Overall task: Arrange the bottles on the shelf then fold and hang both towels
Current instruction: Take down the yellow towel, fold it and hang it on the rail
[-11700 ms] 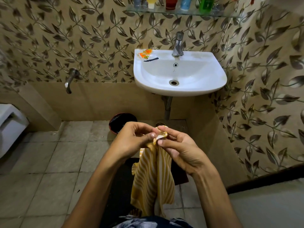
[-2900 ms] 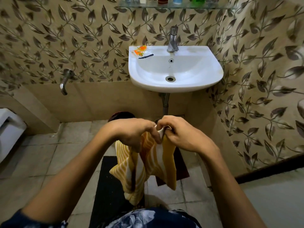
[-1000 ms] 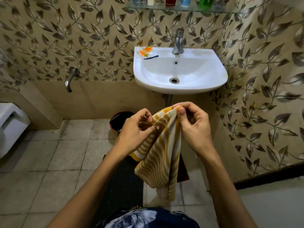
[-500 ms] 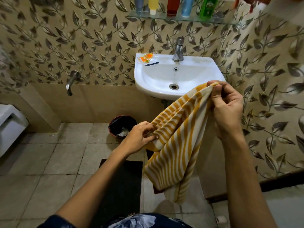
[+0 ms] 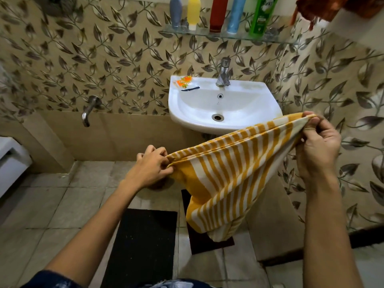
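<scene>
A yellow and white striped towel (image 5: 226, 177) hangs folded between my hands, stretched taut in front of the sink. My left hand (image 5: 150, 168) pinches its lower left corner. My right hand (image 5: 318, 144) pinches the upper right corner, higher and near the right wall. Several bottles stand in a row on the glass shelf (image 5: 276, 39): a grey one (image 5: 175, 11), a yellow one (image 5: 193, 12), a red one (image 5: 218, 13), a blue one (image 5: 235, 14) and a green one (image 5: 262, 15). An orange-brown towel (image 5: 318, 8) hangs at the top right, partly cut off.
A white sink (image 5: 257, 123) with a tap (image 5: 223, 72) is fixed to the back wall; an orange packet (image 5: 184, 82) lies on its rim. A wall tap (image 5: 88, 111) sticks out at left. Black mats (image 5: 143, 246) lie on the tiled floor. A white fixture (image 5: 11, 161) stands far left.
My hands have drawn apart, the right rising toward the right wall, and the bunched towel is now stretched wide between them. The view has tilted up to show more of the bottles.
</scene>
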The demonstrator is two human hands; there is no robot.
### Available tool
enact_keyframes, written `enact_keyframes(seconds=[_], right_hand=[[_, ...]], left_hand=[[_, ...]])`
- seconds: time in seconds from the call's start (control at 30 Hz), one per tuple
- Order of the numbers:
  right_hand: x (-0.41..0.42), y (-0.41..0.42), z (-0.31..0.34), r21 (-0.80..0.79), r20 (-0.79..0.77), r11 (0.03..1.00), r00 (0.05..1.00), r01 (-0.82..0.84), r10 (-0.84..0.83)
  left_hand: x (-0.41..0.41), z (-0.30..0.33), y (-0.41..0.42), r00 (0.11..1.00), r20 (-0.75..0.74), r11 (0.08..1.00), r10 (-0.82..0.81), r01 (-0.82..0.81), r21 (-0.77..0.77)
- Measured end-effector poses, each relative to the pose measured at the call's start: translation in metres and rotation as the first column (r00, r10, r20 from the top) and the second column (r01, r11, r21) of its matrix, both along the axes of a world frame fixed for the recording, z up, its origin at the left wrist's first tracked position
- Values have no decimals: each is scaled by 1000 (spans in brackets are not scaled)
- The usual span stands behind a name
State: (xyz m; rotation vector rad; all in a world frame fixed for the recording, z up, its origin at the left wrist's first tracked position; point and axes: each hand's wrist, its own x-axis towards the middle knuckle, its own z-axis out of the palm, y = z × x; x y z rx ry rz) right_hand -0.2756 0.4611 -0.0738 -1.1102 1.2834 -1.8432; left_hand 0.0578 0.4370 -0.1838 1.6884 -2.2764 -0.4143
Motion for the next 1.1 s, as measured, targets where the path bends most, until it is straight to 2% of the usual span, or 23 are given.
enact_keyframes(seconds=[0.23, 0.33, 0.47, 0.53, 0.7, 0.8, 0.9, 1.1], right_hand=[[-22, -9, -2, 49, -14, 996, 997, 81, -80], [-24, -12, 1, 55, -25, 995, 996, 82, -80], [-25, -11, 6, 22, 36, 999, 999, 40, -41], [-23, -10, 9, 3, 69, 1000, 997, 29, -30], [-22, -13, 11, 8, 37, 999, 998, 52, -52], [-24, -16, 6, 43, -26, 995, 996, 92, -91], [-25, -22, 0, 97, -97, 983, 985, 155, -146], [-31, -41, -14, 189, -122, 952, 968, 240, -220]], left_hand=[[32, 32, -19, 998, -56, 992, -39, 32, -122], [34, 53, -20, 976, -202, 989, -78, 51, -136], [23, 69, -5, 872, -471, 991, -131, 107, -77], [17, 74, 3, 840, -523, 989, -144, 133, -59], [12, 77, 8, 927, -280, 967, -252, 252, -35], [12, 80, 8, 932, -266, 967, -246, 255, -3], [10, 86, 6, 938, -238, 968, -252, 247, -50], [4, 110, 15, 931, -150, 940, -333, 339, 20]])
